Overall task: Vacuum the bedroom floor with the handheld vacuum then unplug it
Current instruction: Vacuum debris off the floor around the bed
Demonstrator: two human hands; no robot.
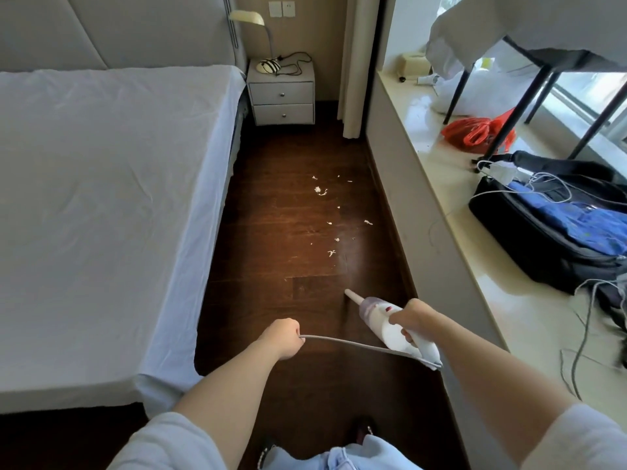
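Gripping the vacuum point(390, 329) in the right hand point(412, 320), nozzle aimed up the floor point(271, 205) toward paper scraps point(327, 215) ahead, well short of them; left hand point(283, 337) fisted around its cord point(356, 346)

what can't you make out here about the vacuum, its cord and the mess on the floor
- Where the cord is plugged in: head view, it vanishes inside the left hand; no socket shown.
- Vacuum handle and switch state: covered by the right hand.
- Nozzle tip touching the floor or not: too small to tell.
- What the white scraps are made of: too small.
- Floor under the bed: hidden by its sheet.
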